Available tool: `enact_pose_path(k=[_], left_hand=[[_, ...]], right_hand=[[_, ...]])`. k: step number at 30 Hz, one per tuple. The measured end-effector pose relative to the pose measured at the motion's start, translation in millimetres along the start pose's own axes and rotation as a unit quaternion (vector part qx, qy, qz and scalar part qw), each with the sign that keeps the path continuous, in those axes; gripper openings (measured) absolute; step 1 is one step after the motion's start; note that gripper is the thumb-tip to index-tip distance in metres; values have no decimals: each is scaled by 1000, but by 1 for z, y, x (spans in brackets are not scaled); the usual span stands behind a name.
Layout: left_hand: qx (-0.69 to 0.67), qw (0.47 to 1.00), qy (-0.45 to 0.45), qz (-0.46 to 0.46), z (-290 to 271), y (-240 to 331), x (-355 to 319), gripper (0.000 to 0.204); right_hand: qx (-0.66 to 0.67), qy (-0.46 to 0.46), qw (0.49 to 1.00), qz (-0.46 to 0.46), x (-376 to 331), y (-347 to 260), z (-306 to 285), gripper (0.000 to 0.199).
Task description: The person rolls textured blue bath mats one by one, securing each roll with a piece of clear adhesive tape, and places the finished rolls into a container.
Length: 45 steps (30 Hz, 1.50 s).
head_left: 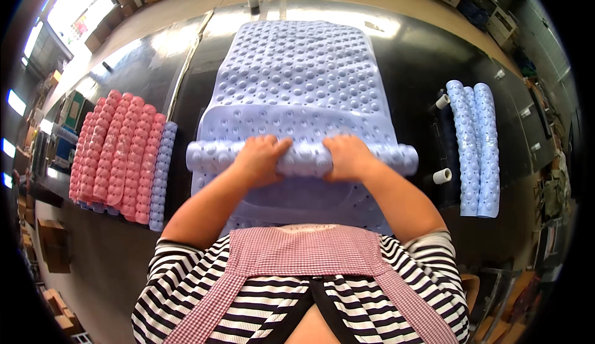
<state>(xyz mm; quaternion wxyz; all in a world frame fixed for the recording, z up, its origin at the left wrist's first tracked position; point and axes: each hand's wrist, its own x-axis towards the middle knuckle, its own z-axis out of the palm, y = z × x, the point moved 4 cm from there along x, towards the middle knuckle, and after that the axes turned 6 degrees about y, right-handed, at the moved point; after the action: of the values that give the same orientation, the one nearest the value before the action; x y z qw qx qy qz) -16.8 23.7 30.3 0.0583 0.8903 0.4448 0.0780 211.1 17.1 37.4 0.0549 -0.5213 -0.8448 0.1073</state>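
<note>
A pale blue bumpy mat [297,77] is spread on the dark tabletop [434,52] straight ahead of the body, and a roll [211,157] of the same bumpy stuff is laid crosswise over its nearer part; whether one sheet or two are involved cannot be told. The roll is grasped from above by the left hand [260,160] and the right hand [347,158], both curled round it near the middle, a short gap being left between them, while both ends are left unsupported by any hand. By its look the mat is judged soft and bendy, fairly light, hard to break and rather springy, so a loose roll may be expected to slacken if pressure is eased. The shiny surface may be slippery, though some grip should be given by the bumps. An even hold is best taken with the hands set wider, nearer the ends, so that skewing is avoided
</note>
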Motion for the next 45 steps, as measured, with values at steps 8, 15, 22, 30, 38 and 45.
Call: enact_pose_path(k=[8,15,22,30,38,45], left_hand=[[-56,995,-81,-31,4,25,-43,85],[-120,986,-112,-29,0,14,-23,85],[-138,980,-139,-30,-5,23,-16,85],[-132,979,-143,-56,-12,21,-14,86],[-131,983,-121,-38,-8,27,-13,85],[-121,983,-135,-31,-4,9,-22,88]], right_hand=[[61,-61,994,65,-49,-22,29,82],[228,247,941,-25,-67,24,-6,56],[174,470,721,479,-260,278,-26,28],[265,232,794,495,-283,348,20,32],[238,191,743,595,-294,341,49,22],[623,319,696,160,-122,134,-37,12]])
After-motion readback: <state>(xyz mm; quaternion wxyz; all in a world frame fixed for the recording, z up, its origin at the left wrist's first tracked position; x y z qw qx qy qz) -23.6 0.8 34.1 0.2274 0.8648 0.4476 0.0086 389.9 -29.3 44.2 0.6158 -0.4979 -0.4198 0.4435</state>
